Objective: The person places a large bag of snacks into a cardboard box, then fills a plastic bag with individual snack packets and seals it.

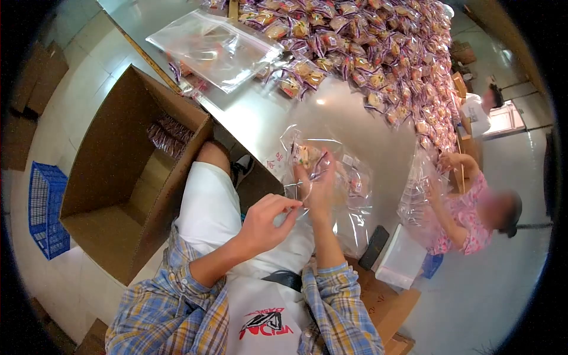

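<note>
While inside clear bag (342, 151), packet (306, 155) against right hand (319, 190).

Upside-down red lettering (278, 331) and a black emblem (265, 320) mark the wearer's white shirt (254, 299); a smaller line appears to include "BASK", while the larger word cannot be read for certain. Red handwritten marks (274, 160), also illegible, stand on the worktop (349, 118) beside its near edge. Printing on the packets (378, 65) massed toward the worktop's far edge is too small to read.
</note>
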